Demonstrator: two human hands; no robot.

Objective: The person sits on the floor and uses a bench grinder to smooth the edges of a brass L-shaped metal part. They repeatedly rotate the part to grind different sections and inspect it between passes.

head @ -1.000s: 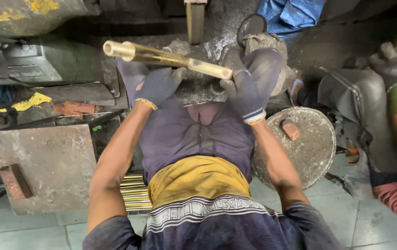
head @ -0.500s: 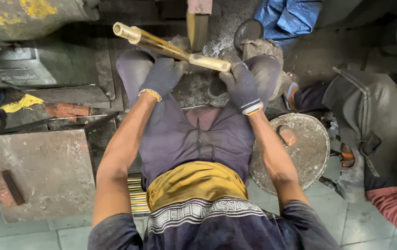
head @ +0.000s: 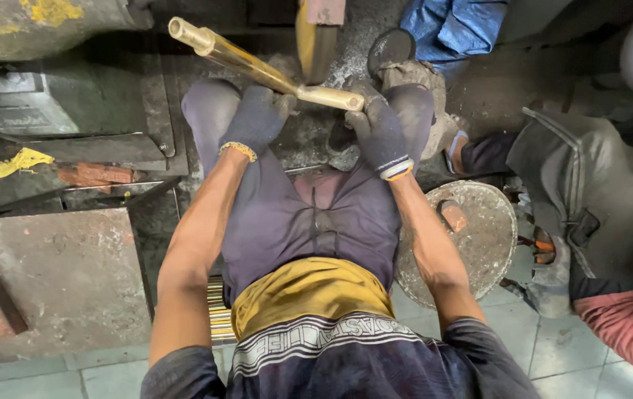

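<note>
The top of the polishing wheel [head: 315, 41] is cut off by the frame's upper edge, so only its lower yellowish rim shows. Where the brass rod [head: 257, 68] meets that wheel is hard to make out, since the rod crosses just in front of it. The fingertips of both hands are hidden inside dark knitted gloves. At the right edge, another person's sleeve [head: 623, 325] is only partly in view.

The left hand [head: 256, 118] wraps around the middle of the rod, fingers curled tight over it, wrist resting above the left knee. The right hand [head: 379, 131] clamps the rod's near end, thumb side up, just above the right knee. Both forearms stretch straight forward from the body. The rod lies tilted, its far end [head: 183, 31] raised toward the upper left, its near end by the right glove.

A round stone slab [head: 479, 236] sits beside the right leg, a brick [head: 453, 216] on it. A rusty metal plate [head: 58, 281] lies left.
</note>
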